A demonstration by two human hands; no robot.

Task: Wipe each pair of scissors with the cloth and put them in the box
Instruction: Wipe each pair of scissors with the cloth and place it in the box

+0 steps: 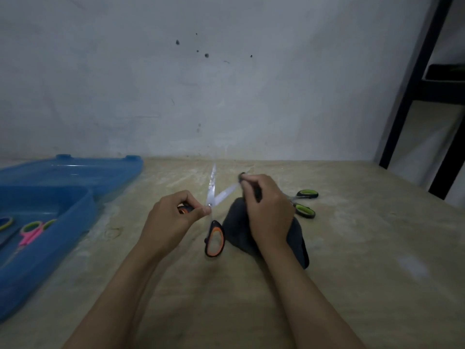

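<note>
A: Nearest the lens, two bare forearms are seen, reaching fwd over the table point(352, 248). What's held by the left hand point(173, 217)?

B: Orange-handled scissors point(214, 217), blades spread in a V. One handle loop is gripped by curled fingers and thumb; the other loop hangs free below, just right of that hand.

A: And the right hand point(266, 210)?

B: It's closed round a dark cloth point(241, 233), which is pinched onto the right blade near its tip. The rest of the cloth is draped down toward the table, right of the orange-handled scissors.

A: Other pairs?

B: Green-handled scissors point(305, 202) are lying on the table, behind and right of the orange pair, partly hidden by the right hand. Blades can't be made out.

A: Box?

B: Blue plastic box point(83, 197), lid open, is set well left of the orange pair. Pink scissors point(31, 234) are seen inside, plus another pair at the pic edge, cut off by the frame.
</note>
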